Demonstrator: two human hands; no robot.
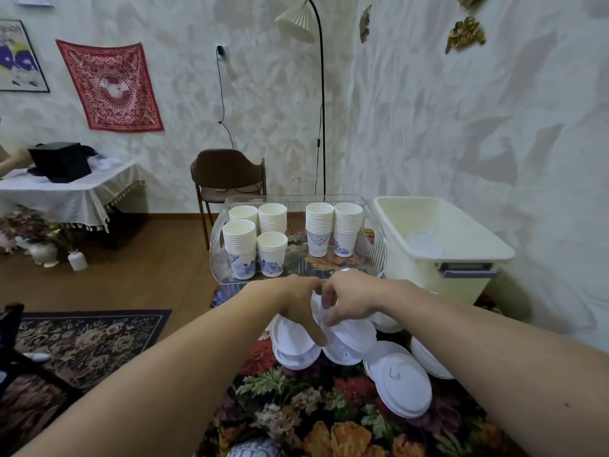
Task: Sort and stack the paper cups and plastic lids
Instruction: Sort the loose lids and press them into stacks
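Head view: left hand [298, 305] and right hand [349, 301] both pinching lids [349, 338] on near tabletop [329, 423], likely squaring a stack (cups [273, 239] already stacked in far tray [217, 239]).

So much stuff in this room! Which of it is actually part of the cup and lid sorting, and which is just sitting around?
Part of the job:
- stacks of paper cups in the clear tray
- white plastic lids on the floral cloth
- left hand and right hand, both gripping lids
- cream bin with lids inside

Just lying about:
- brown chair
- floor lamp
- red wall cloth
- side table
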